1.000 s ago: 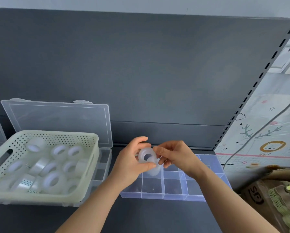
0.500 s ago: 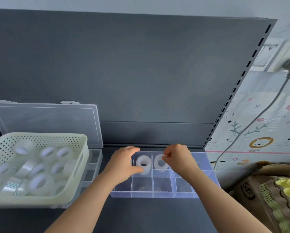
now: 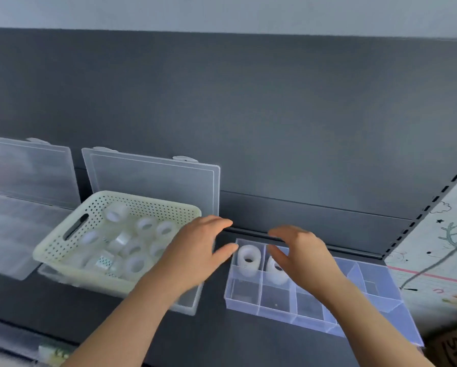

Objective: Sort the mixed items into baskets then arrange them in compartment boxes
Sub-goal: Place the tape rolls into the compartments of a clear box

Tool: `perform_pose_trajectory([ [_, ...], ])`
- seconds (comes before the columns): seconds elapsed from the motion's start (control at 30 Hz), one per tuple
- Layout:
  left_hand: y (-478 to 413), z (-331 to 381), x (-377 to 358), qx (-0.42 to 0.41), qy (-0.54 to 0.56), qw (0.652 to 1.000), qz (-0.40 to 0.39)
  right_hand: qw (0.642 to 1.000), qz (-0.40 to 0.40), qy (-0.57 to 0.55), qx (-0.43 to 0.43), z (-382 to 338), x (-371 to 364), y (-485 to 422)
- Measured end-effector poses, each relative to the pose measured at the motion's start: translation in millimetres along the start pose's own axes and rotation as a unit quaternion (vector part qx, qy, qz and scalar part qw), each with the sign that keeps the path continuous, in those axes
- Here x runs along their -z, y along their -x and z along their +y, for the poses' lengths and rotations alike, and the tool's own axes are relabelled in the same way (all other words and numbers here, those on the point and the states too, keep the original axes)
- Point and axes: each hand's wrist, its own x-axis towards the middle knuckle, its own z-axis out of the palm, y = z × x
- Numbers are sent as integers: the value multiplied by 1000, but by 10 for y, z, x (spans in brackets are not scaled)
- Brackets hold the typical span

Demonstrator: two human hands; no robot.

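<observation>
Tape rolls sit near both hands: left hand (image 3: pixel 195 256) hovers spread and empty between the basket and the compartment box, fingers loose, thumb just beside the left tape roll (image 3: pixel 248 257) but contact unclear. Right hand (image 3: pixel 300 254) also spread, nothing gripped, hanging over the box and partly covering the second tape roll (image 3: pixel 277 269); touching or not, cannot tell. Both rolls stand on edge, side by side in the two leftmost back-row compartments of the clear compartment box (image 3: pixel 277 304) on the dark counter (image 3: pixel 222 337). Front-row compartments look empty apart from a tiny speck. Left of the hands, a cream perforated basket (image 3: pixel 60 250) holds many more translucent tape rolls (image 3: pixel 145 226) in a loose pile, and rests on another clear box whose lid (image 3: pixel 153 181) stands up against the dark back panel. A further clear box (image 3: pixel 23 202) at far left, blurred. Patterned mat (image 3: pixel 439 247) at right edge.
</observation>
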Motion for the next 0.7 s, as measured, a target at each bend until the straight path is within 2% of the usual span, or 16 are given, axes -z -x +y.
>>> perform_pose_trajectory([
  [0.1,166,-495,453,55,-6,998,23,997,7,-63,44,-440,15,-134],
  [0.17,240,-916,672,114,-23,993,10,991,4,-118,60,-729,-24,-244],
  [0.27,286,-1470,840,215,-52,974,-49,982,-30,-178,62,-1086,-163,-443],
  [0.33,290,-1717,849,246,-59,962,-104,978,-48,-193,61,-1276,-292,-597],
  [0.47,273,-2048,807,208,7,966,-155,979,-86,-178,52,-1614,-558,-893],
  [0.57,236,-2165,850,210,73,963,-153,988,-119,-96,26,-1766,-768,-1129],
  [0.63,199,-2223,911,237,180,944,-139,989,-144,-21,-4,-1800,-885,-1236],
  [0.7,149,-2228,957,264,306,906,-126,986,-161,14,-34,-1814,-954,-1268],
])
